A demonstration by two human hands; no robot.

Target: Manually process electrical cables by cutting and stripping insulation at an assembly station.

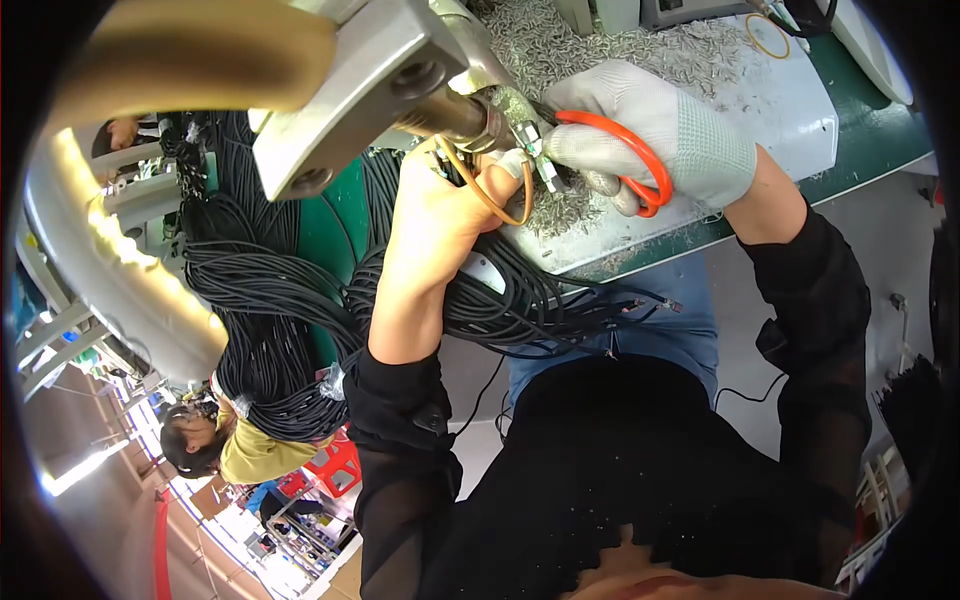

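My right hand (pixel 640 130), in a whitish knit glove, is closed around red-handled pliers (pixel 655 172). Their jaws are largely hidden by the glove. My left hand (pixel 425 225) pinches a small metallic cable connector (pixel 530 140) with greenish parts, right beside the glove's fingertips. A white cover sits on a left fingertip. An orange-brown loop (pixel 522 212) hangs around the left fingers; whether it is a band or a handle I cannot tell. Under my left wrist lies a bundle of black cables (pixel 510 305), with bare connector ends near my lap.
Tiny metal clippings (pixel 690 45) cover much of a white board (pixel 790 120) on the green table (pixel 875 150). A metal lamp bracket (pixel 350 100) looms close at upper left. More black cables (pixel 260 275) are heaped left. Another person (pixel 260 450) in yellow sits beyond, near a red stool (pixel 335 468).
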